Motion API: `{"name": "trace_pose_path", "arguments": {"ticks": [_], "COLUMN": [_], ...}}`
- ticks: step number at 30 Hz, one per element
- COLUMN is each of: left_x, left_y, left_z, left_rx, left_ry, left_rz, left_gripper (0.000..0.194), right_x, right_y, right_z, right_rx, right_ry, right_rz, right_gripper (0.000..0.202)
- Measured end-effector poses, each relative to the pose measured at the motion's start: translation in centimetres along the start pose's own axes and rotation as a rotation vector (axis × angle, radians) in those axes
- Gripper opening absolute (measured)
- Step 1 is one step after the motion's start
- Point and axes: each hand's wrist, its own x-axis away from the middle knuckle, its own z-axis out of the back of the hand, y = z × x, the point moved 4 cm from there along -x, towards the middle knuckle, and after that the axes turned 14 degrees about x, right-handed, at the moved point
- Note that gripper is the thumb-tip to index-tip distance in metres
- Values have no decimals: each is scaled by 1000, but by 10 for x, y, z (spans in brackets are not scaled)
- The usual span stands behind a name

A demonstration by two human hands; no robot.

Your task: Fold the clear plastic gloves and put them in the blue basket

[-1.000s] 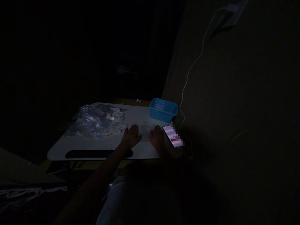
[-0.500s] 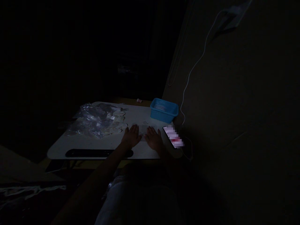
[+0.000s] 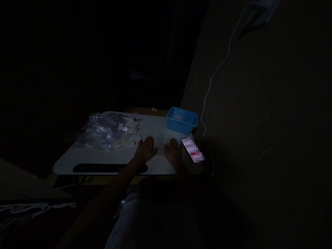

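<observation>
The scene is very dark. My left hand (image 3: 145,150) lies flat, palm down, near the middle of the white table (image 3: 116,160). My right hand (image 3: 173,151) rests flat to the right of it, fingers pointing away from me. Between and partly under both hands is a thin, see-through sheet (image 3: 160,147), its edges hard to make out. Just beyond the hands sits a small clear round item (image 3: 162,134). A lit phone (image 3: 191,149) lies right of my right hand, near the table's edge.
A crumpled clear plastic bag (image 3: 105,133) covers the table's left part, with pale flat pieces (image 3: 132,130) beside it. A blue basket (image 3: 182,126) stands at the back right. A white cable (image 3: 207,93) hangs along the wall. A black slot (image 3: 98,168) runs along the front edge.
My right hand has moved slightly right, away from my left hand, uncovering more of the clear sheet. My left hand has hardly moved. The view has shifted a little.
</observation>
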Motion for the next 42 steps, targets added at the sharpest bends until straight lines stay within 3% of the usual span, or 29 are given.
{"name": "trace_pose_path", "arguments": {"ticks": [2,8,10,28,42], "left_x": [-1,-2,-1,1,0], "left_y": [0,0,1,1,-3], "left_z": [0,0,1,2,-1], "left_rx": [0,-4,-21,-40,3], "left_ry": [-3,-12,-8,-44,31], "left_rz": [4,4,-5,12,-30], "left_gripper": [60,60,60,60,58], "right_x": [0,2,1,-3,-2], "right_y": [1,-9,-11,-6,1], "right_z": [3,9,7,-5,-4], "right_rx": [-18,-11,-4,33,55], "right_ry": [2,52,50,-8,17], "right_rz": [4,289,317,188,131], "right_gripper": [54,51,51,53,53]}}
